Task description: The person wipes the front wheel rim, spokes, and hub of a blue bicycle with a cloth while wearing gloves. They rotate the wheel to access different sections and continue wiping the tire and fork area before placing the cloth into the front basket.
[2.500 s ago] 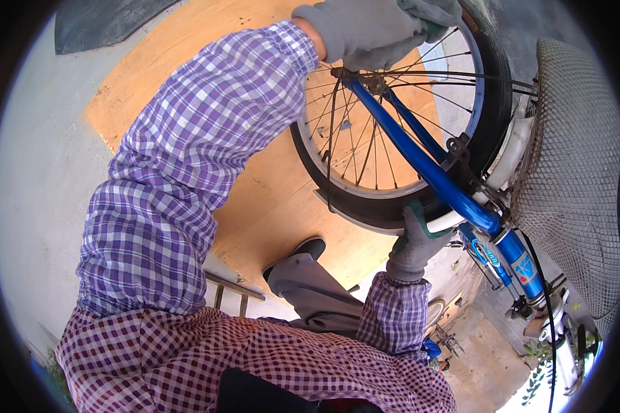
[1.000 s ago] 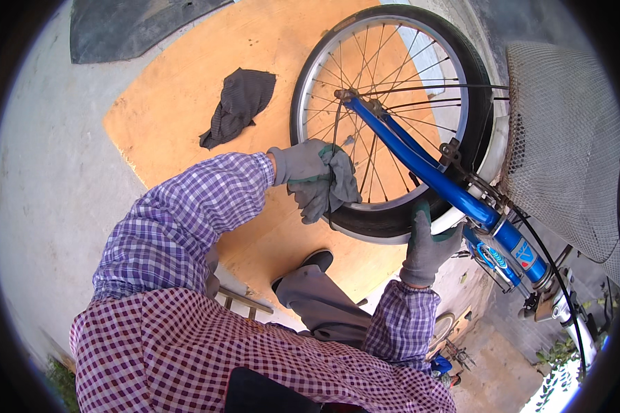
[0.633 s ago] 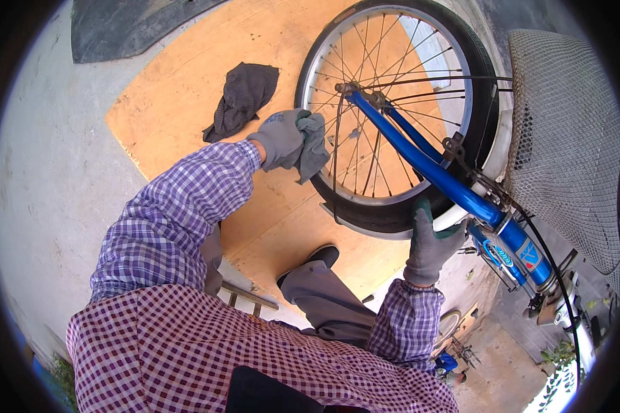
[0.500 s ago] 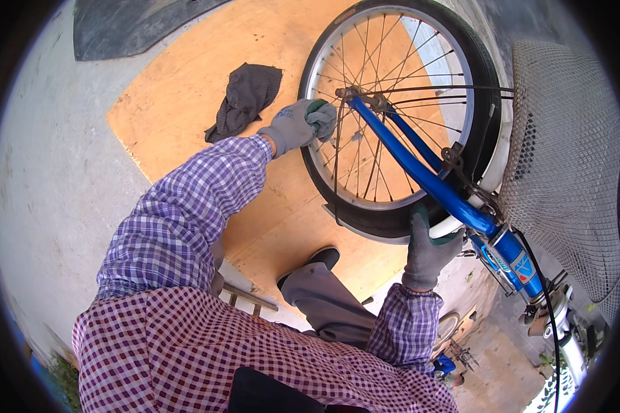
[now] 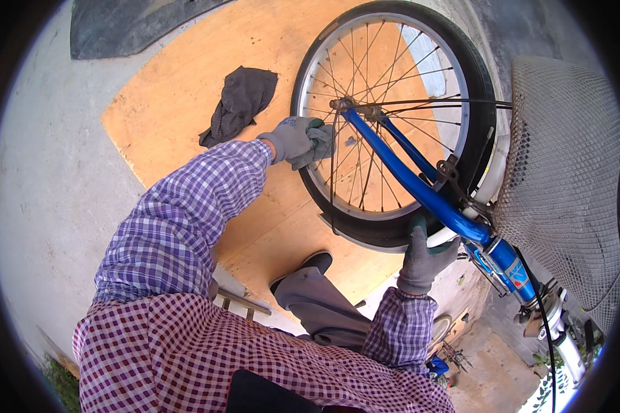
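Observation:
A bicycle's front wheel (image 5: 477, 76), with black tyre and silver rim, stands in a blue fork (image 5: 420, 189). My left hand (image 5: 296, 138), in a grey work glove, is closed round a bunched grey-green rag (image 5: 318, 148) and presses it to the rim on the wheel's left side. Gloved too, my right hand (image 5: 424, 258) grips the tyre's near side below the fork, its thumb up against the rubber; its other fingers are partly hidden. A thin black cable (image 5: 333, 179) hangs down beside the rag.
Under the wheel lies a wooden board (image 5: 179, 103) with a dark crumpled cloth (image 5: 241, 103) on it. A wire mesh basket (image 5: 565, 186) is at the right, by the blue head tube (image 5: 513, 265). A dark mat (image 5: 127, 27) lies far left, and a low wooden stool (image 5: 244, 303) nearby.
My left hand has moved slightly down along the rim with the rag, which now hangs looser. My right hand stays on the tyre. The whole view has shifted a little.

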The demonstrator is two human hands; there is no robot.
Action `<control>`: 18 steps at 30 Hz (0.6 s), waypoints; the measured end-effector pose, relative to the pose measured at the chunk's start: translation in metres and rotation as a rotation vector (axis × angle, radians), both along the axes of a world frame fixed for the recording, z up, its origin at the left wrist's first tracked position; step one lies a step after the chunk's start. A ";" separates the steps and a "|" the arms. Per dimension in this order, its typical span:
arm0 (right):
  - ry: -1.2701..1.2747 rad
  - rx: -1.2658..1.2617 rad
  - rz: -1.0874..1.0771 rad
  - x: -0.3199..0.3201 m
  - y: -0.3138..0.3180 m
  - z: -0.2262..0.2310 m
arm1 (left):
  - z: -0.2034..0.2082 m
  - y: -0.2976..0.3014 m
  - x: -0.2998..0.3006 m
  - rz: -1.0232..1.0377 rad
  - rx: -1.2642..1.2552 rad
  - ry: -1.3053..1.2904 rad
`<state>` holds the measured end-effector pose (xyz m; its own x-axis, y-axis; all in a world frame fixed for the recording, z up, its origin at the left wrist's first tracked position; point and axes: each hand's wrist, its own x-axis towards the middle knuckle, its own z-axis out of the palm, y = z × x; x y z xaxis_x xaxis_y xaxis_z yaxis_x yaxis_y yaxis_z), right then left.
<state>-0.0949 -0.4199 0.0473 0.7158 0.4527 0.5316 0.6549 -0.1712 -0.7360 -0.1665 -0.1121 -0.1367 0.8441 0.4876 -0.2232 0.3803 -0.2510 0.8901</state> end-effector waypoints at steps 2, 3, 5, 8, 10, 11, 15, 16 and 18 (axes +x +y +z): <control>0.016 -0.001 0.016 -0.002 -0.003 -0.004 | 0.003 -0.015 -0.013 -0.051 -0.020 -0.082; 0.012 0.008 0.023 -0.003 -0.004 -0.005 | 0.005 -0.022 -0.019 -0.086 -0.037 -0.099; 0.056 0.045 0.040 -0.008 -0.003 -0.007 | 0.011 -0.032 -0.029 -0.142 -0.013 -0.181; 0.157 0.090 0.039 -0.017 0.002 -0.007 | 0.017 -0.039 -0.037 -0.126 -0.023 -0.195; 0.172 0.072 0.016 -0.023 0.006 -0.004 | 0.021 -0.040 -0.039 -0.130 -0.045 -0.176; 0.200 0.062 -0.001 -0.025 0.008 -0.002 | 0.024 -0.039 -0.039 -0.107 -0.042 -0.137; 0.277 0.079 -0.004 -0.030 0.008 0.004 | 0.045 -0.026 -0.046 -0.159 0.067 -0.093; 0.300 0.102 0.005 -0.029 0.007 0.004 | 0.054 -0.018 -0.050 -0.161 0.128 -0.065; 0.297 0.097 -0.013 -0.027 0.001 0.004 | 0.072 0.000 -0.059 -0.113 0.196 -0.046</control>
